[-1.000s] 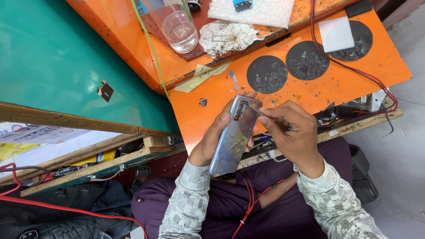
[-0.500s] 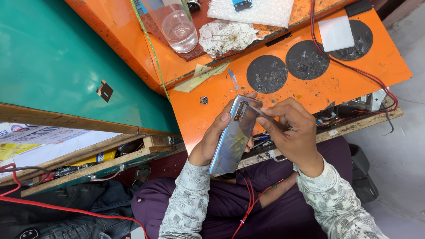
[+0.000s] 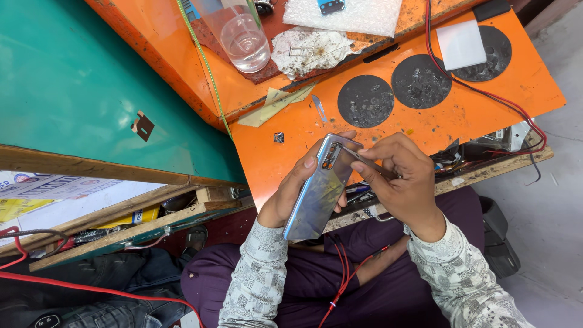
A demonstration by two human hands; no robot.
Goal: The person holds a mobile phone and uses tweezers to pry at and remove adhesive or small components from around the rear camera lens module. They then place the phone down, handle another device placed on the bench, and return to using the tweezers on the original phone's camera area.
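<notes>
My left hand (image 3: pixel 290 189) grips a silvery-blue smartphone (image 3: pixel 319 188) by its edge, back side up, with the camera block at the upper end. My right hand (image 3: pixel 404 182) pinches a thin metal tool (image 3: pixel 371 165) whose tip rests at the phone's top right corner. Both hands hover over the near edge of the orange work surface (image 3: pixel 437 121), above my lap in purple trousers.
Three dark round pads (image 3: pixel 365 101) lie on the orange surface, one under a white square sheet (image 3: pixel 461 44). A clear glass (image 3: pixel 245 41), crumpled white paper (image 3: pixel 310 51), a small blade (image 3: pixel 319 108) and red wires (image 3: pixel 486 91) lie around. A green panel (image 3: pixel 79 91) fills the left.
My right hand has shifted slightly, bringing the tool tip closer onto the phone's top corner. The phone and left hand stay nearly still.
</notes>
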